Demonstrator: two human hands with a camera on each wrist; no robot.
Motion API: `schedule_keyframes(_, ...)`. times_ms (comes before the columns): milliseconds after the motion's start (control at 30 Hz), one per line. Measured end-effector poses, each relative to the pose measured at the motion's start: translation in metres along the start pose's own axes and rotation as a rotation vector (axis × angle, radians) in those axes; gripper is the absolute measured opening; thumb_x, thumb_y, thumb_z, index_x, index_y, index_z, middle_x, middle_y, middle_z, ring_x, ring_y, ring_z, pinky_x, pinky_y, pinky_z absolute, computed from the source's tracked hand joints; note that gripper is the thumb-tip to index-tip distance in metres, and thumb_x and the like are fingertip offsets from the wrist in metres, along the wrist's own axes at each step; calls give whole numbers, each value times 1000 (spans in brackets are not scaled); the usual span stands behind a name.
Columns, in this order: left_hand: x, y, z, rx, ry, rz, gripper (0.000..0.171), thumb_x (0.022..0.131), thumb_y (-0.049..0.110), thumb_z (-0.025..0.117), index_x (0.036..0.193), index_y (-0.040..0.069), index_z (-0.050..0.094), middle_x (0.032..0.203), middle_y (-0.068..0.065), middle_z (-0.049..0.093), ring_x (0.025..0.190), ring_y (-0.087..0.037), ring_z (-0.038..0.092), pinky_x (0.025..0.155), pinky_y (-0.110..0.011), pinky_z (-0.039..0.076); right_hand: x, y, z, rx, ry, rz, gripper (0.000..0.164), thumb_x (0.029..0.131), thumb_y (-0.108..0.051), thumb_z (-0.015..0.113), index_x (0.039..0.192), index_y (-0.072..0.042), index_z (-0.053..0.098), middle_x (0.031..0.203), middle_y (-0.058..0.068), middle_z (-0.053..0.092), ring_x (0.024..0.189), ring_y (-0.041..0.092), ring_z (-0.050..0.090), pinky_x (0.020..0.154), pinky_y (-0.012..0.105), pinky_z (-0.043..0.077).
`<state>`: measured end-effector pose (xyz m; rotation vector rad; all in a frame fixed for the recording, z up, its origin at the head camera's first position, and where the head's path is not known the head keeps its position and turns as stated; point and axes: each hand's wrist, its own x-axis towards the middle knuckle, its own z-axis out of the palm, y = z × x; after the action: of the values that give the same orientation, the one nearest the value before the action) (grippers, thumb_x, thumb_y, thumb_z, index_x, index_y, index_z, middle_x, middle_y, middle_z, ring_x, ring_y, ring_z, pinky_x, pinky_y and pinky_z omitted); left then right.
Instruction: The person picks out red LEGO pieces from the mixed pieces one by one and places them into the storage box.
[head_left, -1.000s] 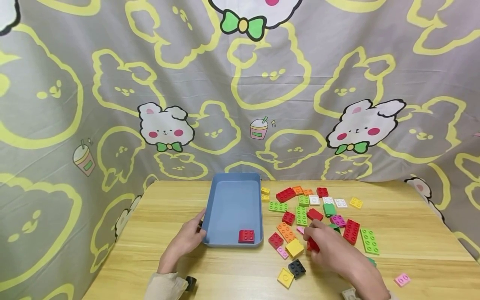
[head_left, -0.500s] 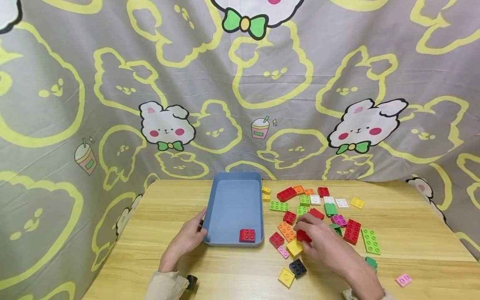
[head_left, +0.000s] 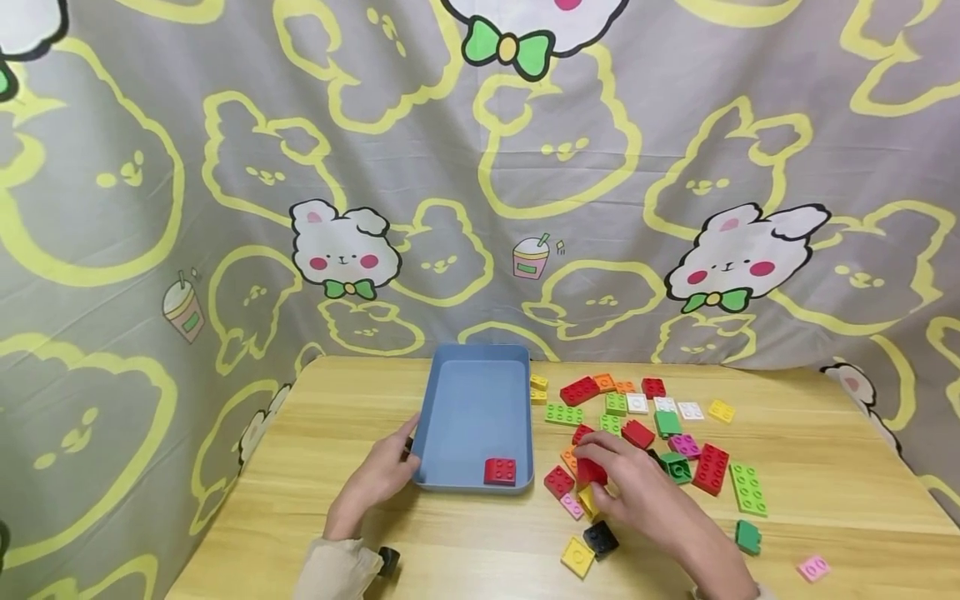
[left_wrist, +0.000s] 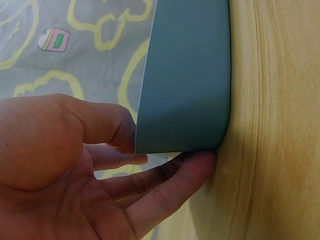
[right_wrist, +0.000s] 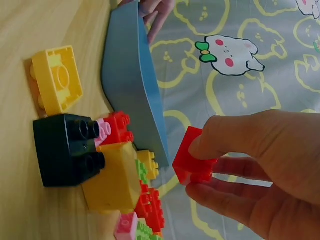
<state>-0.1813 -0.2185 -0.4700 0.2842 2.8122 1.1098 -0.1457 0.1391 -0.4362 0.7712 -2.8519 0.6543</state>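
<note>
My left hand (head_left: 382, 475) grips the near left corner of a blue tray (head_left: 419, 433). In the left wrist view, the thumb is at the rim and fingertips press low on the tray's outer wall (left_wrist: 185, 85). One red brick (head_left: 500, 472) lies inside, close to the tray's front wall. My right hand (head_left: 637, 487) pinches another red brick (right_wrist: 192, 159) between thumb and fingers, above loose bricks. Under and beside that hand are a yellow brick (right_wrist: 112, 177), a black brick (right_wrist: 65, 150) and a yellow brick lying studs-down (head_left: 577, 557).
Several mixed bricks spread over the wooden table (head_left: 465, 550) right of the tray, including a long red brick (head_left: 711, 468), a light green brick (head_left: 748, 488) and a dark green brick (head_left: 747, 537). A pink brick (head_left: 813, 568) lies farther right. A patterned curtain (head_left: 450, 275) hangs behind.
My right hand has moved left and lifted slightly with the red brick, uncovering green bricks on its right. My left hand stays at the tray corner. The head view has shifted a little.
</note>
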Motion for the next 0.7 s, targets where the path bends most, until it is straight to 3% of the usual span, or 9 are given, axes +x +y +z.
schedule_keyframes(133,0,0,0,-7,5,0,70,87,-9,51,153,-5,28,101,-21,63,80,-21,54,62,-34,47,3,-2,3,20,11,0,39,77,-9,75,115,-12,70,122,5,62,107,22,61,86,43,55)
schedule_keyframes(267,0,-1,0,-7,7,3,70,87,-9,51,153,-6,27,101,-21,63,79,-21,54,62,-34,47,10,-7,5,20,19,-44,36,77,-9,74,113,-11,70,120,5,63,100,18,62,81,37,57)
schedule_keyframes(567,0,-1,-1,7,15,16,69,87,-9,50,152,-7,27,102,-21,64,80,-21,55,63,-34,48,37,-23,5,36,-59,-41,36,81,-12,74,117,-10,69,124,5,62,112,22,59,90,40,54)
schedule_keyframes(700,0,-1,0,6,12,20,70,86,-9,50,152,-8,27,102,-21,64,81,-21,55,64,-34,48,49,-27,7,47,-58,-91,34,82,-12,73,115,-10,70,124,6,63,106,17,60,84,34,56)
